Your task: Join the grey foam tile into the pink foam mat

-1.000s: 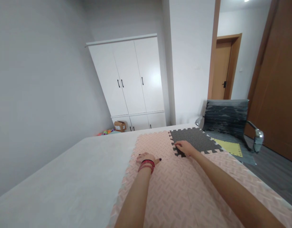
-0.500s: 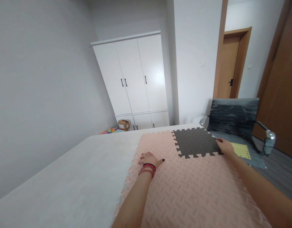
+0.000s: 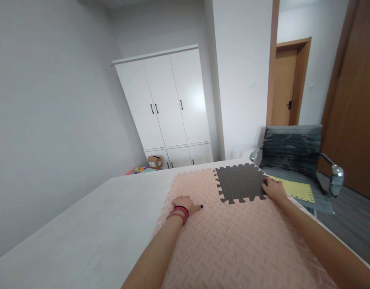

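Note:
My left hand (image 3: 185,203) lies flat on the pink foam mat tiles (image 3: 227,245), its thumb stretched to the right and red bracelets at the wrist. At the back right of the pink tiles is a dark grey foam tile (image 3: 240,181) with toothed edges. Its left and near teeth meet the pink tiles; whether they are fully locked I cannot tell. My right hand (image 3: 275,189) is closed over the right edge of the grey tile, with a dark-nailed digit on its top and the other fingers partly hidden.
The mat lies on a white table (image 3: 97,228). Past its right edge stands a dark chair (image 3: 290,148) with a yellow foam tile (image 3: 296,190) on the seat. A white wardrobe (image 3: 163,100) and a cardboard box (image 3: 154,161) are behind the table.
My right hand has shifted left and further onto the grey tile's edge. My left hand still rests on the pink tiles. The whole view has turned slightly, and more of the yellow tile shows.

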Action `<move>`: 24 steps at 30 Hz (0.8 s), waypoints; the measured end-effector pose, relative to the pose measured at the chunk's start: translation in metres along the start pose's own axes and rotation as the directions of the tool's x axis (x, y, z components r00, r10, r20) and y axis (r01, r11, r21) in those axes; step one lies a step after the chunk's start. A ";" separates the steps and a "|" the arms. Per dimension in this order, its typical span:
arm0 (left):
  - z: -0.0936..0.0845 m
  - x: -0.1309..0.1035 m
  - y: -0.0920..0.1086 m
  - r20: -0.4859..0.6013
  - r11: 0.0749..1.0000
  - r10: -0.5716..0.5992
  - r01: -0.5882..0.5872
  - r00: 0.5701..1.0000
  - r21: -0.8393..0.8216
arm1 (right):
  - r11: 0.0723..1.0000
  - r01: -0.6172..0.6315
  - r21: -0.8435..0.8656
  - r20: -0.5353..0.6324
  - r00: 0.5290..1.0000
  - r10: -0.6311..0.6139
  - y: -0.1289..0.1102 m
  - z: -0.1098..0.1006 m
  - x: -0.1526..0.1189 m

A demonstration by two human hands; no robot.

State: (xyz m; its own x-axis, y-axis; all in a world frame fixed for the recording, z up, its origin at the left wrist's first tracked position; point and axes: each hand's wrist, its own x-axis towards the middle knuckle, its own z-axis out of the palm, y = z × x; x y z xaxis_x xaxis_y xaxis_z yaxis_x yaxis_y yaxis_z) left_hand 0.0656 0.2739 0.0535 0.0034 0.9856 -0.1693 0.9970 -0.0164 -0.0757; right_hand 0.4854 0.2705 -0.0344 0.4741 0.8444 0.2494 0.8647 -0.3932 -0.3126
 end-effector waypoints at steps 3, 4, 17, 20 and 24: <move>-0.020 0.023 0.004 0.008 0.998 0.047 -0.047 0.999 0.032 | 0.999 0.007 -0.050 -0.036 0.999 -0.008 -0.007 0.001 -0.005; -0.025 0.033 0.008 -0.021 0.997 0.078 -0.077 0.997 0.031 | 0.998 0.005 -0.061 -0.042 0.999 -0.008 -0.009 0.001 -0.006; 0.002 0.154 0.127 -0.340 0.883 0.444 -0.468 0.829 0.011 | 0.991 0.024 -0.131 -0.122 0.992 -0.040 -0.015 0.002 -0.001; 0.016 0.167 0.132 -0.365 0.874 0.456 -0.487 0.812 0.010 | 0.990 0.036 -0.138 -0.125 0.991 -0.054 -0.016 0.002 0.000; 0.028 0.175 0.130 -0.387 0.864 0.468 -0.503 0.794 0.015 | 0.988 0.029 -0.154 -0.117 0.992 -0.047 -0.017 0.001 0.001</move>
State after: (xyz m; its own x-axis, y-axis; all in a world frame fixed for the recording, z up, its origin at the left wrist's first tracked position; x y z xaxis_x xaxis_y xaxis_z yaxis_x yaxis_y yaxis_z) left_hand 0.1935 0.4391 -0.0138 0.4996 0.8404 0.2102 0.8590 -0.5119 0.0052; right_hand 0.4712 0.2781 -0.0301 0.4490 0.8135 0.3695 0.8932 -0.4200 -0.1607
